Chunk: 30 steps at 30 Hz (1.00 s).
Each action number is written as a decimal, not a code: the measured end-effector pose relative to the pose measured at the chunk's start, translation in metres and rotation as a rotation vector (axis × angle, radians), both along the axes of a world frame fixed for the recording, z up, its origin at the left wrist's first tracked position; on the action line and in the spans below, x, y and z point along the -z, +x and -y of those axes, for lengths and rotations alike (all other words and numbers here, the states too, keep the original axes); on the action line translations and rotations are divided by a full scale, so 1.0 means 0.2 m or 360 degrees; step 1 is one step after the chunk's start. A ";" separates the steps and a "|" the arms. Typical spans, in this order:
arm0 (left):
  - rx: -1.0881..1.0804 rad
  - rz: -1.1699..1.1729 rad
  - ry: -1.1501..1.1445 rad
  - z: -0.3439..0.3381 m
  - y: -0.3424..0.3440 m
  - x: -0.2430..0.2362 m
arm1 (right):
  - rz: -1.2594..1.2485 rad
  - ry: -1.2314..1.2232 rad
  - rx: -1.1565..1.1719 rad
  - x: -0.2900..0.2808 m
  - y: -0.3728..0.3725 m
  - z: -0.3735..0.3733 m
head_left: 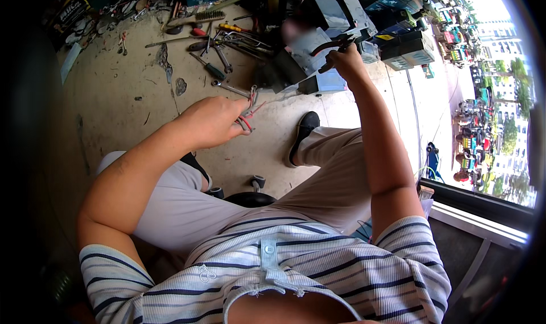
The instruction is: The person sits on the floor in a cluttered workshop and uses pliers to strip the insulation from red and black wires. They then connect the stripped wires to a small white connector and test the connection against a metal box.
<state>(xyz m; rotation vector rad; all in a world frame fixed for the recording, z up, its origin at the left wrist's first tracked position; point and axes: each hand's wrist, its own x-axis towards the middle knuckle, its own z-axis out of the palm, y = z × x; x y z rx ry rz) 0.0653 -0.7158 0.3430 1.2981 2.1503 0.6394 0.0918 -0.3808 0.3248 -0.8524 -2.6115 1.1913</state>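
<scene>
My left hand (213, 122) is closed around a small bunch of red and grey wires (248, 118), whose loose ends stick out past the fingers above the floor. Farther off to the right, my right hand (348, 63) grips what looks like a pair of dark-handled pliers (329, 45) over some grey box-shaped batteries (326, 12). A wrench (232, 89) lies on the floor just beyond my left hand. Next to it is a screwdriver with a dark green handle (215, 70).
Wrenches, pliers and a wire brush (196, 19) are scattered on the concrete floor (125, 96). More batteries (406, 51) are stacked at the far right. My shoe (307, 126) stands between my hands and body. Beyond the doorway, parked motorbikes (469, 136) show.
</scene>
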 end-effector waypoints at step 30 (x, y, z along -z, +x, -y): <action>0.0041 0.0024 -0.0188 0.01 0.01 -0.04 | -0.0450 -0.0056 -0.0043 -0.15 -0.04 0.01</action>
